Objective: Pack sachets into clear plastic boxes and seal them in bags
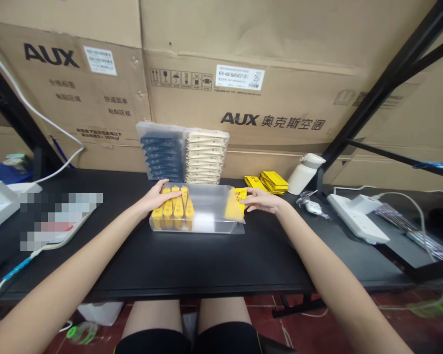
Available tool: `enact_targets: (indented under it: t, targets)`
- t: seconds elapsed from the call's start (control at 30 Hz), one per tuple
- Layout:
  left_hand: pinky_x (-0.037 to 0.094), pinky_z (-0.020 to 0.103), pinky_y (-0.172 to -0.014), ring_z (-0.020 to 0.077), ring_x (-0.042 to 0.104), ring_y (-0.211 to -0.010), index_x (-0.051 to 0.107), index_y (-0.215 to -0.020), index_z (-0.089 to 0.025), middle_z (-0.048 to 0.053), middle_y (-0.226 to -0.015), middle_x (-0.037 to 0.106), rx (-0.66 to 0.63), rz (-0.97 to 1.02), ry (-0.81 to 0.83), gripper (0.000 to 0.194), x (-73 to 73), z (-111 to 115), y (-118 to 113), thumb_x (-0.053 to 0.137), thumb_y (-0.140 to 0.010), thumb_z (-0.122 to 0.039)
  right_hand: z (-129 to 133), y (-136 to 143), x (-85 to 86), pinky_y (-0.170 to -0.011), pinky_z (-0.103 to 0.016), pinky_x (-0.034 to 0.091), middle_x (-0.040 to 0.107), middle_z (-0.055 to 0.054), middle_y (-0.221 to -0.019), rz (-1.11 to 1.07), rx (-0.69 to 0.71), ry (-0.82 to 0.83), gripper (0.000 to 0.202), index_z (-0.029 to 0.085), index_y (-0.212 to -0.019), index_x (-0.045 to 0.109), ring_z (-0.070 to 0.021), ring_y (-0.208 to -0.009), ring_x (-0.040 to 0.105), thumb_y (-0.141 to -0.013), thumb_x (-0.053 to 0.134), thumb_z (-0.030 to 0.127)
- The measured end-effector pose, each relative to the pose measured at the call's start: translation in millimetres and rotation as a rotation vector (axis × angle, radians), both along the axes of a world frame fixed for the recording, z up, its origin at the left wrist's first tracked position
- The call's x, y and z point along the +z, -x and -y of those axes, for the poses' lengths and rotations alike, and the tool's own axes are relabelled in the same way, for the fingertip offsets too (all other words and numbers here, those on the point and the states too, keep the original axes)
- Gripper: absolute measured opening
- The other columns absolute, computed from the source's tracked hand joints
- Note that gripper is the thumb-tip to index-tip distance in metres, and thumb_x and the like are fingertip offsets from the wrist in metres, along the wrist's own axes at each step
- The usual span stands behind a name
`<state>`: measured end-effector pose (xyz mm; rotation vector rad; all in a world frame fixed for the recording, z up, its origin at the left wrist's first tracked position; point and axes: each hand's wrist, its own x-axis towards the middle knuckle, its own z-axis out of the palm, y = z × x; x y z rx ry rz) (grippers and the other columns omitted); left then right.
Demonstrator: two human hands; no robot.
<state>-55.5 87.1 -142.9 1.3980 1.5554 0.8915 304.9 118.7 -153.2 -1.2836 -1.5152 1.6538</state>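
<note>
Where the black bench (206, 268) runs out ahead of the person's knees, its surface is smooth and matt. On it lies a clear plastic box (208, 225), thin-walled and slightly cloudy, its long axis running left to right between the hands.

The left hand (155, 197) has its grip closed over the box's left end, thumb laid across the tops. Beneath it, a row of yellow packets (173, 210), four visible, stands side by side, narrow and creased, with dark print. The right hand (263, 200) is at the opposite end; its grip is closed, thumb and fingers pinching the outer edge of a yellow packet (235, 205). That packet lies directly left of the right grip, partly behind the cloudy plastic at the box's right end. It is well apart from the row, with a bare stretch of box between. Its full long axis cannot be read through the plastic.

Beyond the right hand rest loose yellow packets (275, 182), flat and glossy, and near them a cream bottle (303, 173) with a rounded lid. Behind the box, side by side, stand a case of dark blue packets (162, 155) and a case of cream packets (205, 157). Brown cardboard (273, 34), printed and labelled, forms the backdrop.
</note>
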Motion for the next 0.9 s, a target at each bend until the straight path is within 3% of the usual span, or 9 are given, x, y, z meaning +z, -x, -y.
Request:
enact_targets:
  t: [0.1, 0.27, 0.37, 0.7, 0.8, 0.9]
  targets:
    - [0.053, 0.03, -0.088, 0.0287, 0.061, -0.115, 0.032, -0.146, -0.017, 0.017, -0.137, 0.054, -0.001, 0.005, 0.006, 0.093, 1.2, 0.7, -0.7, 0.075, -0.07, -0.047, -1.2, -6.9, -1.3, -0.063, -0.019, 0.061, 0.071, -0.004, -0.098, -0.002, 0.109, 0.064, 0.066, 0.018, -0.124, 0.055, -0.0109, -0.069, 0.07, -0.064, 0.082, 0.017]
    - [0.054, 0.03, -0.088, 0.0288, 0.062, -0.113, 0.033, -0.146, -0.018, 0.017, -0.136, 0.054, -0.002, -0.013, 0.0, 0.093, 0.8, 0.0, -0.3, 0.075, -0.069, -0.048, -0.2, -4.8, -5.8, -0.061, -0.018, 0.06, 0.069, -0.005, -0.104, -0.03, 0.265, 0.141, 0.057, 0.019, -0.122, 0.057, -0.0117, -0.074, 0.071, -0.069, 0.077, 0.017]
    - [0.054, 0.03, -0.086, 0.0288, 0.062, -0.112, 0.034, -0.145, -0.018, 0.017, -0.136, 0.055, -0.001, -0.005, -0.005, 0.095, -1.6, -1.9, 0.8, 0.076, -0.067, -0.05, 0.3, 1.1, -6.5, -0.059, -0.015, 0.059, 0.07, -0.006, -0.102, -0.01, 0.264, 0.115, 0.056, 0.018, -0.123, 0.057, -0.0086, -0.066, 0.069, -0.071, 0.077, 0.021]
    - [0.053, 0.029, -0.089, 0.0278, 0.06, -0.115, 0.033, -0.146, -0.016, 0.017, -0.139, 0.052, -0.011, -0.013, -0.008, 0.092, -0.7, -0.7, -0.1, 0.074, -0.07, -0.048, 7.5, 12.1, -2.7, -0.041, -0.012, 0.048, 0.067, 0.0, -0.062, 0.158, 0.302, 0.034, 0.055, 0.014, -0.122, 0.059, -0.0057, -0.043, 0.058, -0.074, 0.076, 0.034]
    - [0.052, 0.027, -0.089, 0.0279, 0.059, -0.117, 0.034, -0.145, -0.016, 0.016, -0.14, 0.051, -0.001, -0.025, -0.012, 0.091, 0.7, 0.4, -0.5, 0.074, -0.07, -0.048, 8.0, 13.7, -3.0, -0.047, -0.014, 0.053, 0.069, -0.001, -0.07, 0.12, 0.264, 0.051, 0.056, 0.016, -0.121, 0.06, -0.0065, -0.047, 0.061, -0.072, 0.078, 0.034]
    - [0.053, 0.028, -0.088, 0.0282, 0.06, -0.116, 0.034, -0.145, -0.017, 0.016, -0.14, 0.052, 0.004, -0.021, -0.006, 0.091, 0.5, 0.7, -0.2, 0.075, -0.07, -0.048, 8.0, 14.8, -0.5, -0.056, -0.015, 0.057, 0.072, -0.005, -0.091, 0.058, 0.202, 0.06, 0.049, 0.016, -0.115, 0.063, -0.0076, -0.061, 0.067, -0.071, 0.079, 0.03]
